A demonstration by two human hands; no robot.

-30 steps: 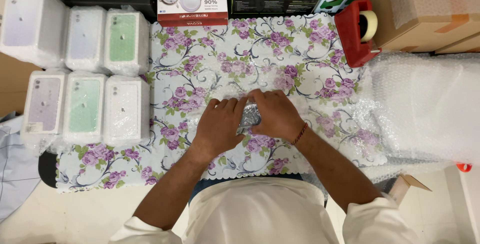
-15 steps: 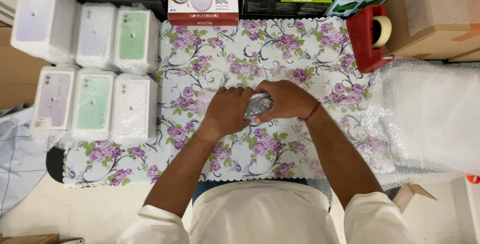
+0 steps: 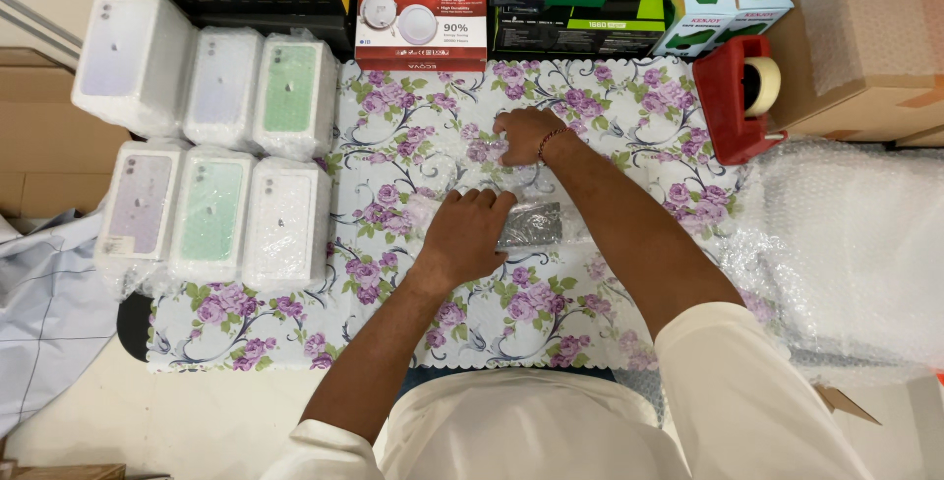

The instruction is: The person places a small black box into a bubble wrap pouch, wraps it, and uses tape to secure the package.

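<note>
On the floral tablecloth (image 3: 590,323), left hand (image 3: 464,236) fingers together pressing a small bubble-wrapped item (image 3: 529,226), right hand (image 3: 523,134) just beyond it, fingers curled on clear bubble wrap (image 3: 462,160).

Counter (image 3: 610,106) w/ white cloth, purple floral print, scalloped edge. Pale floor (image 3: 197,421) below, bright even light. Cardboard boxes (image 3: 865,37) at right, more cardboard (image 3: 39,136) at left, blue-grey checked fabric (image 3: 44,323) on floor lower left.
</note>
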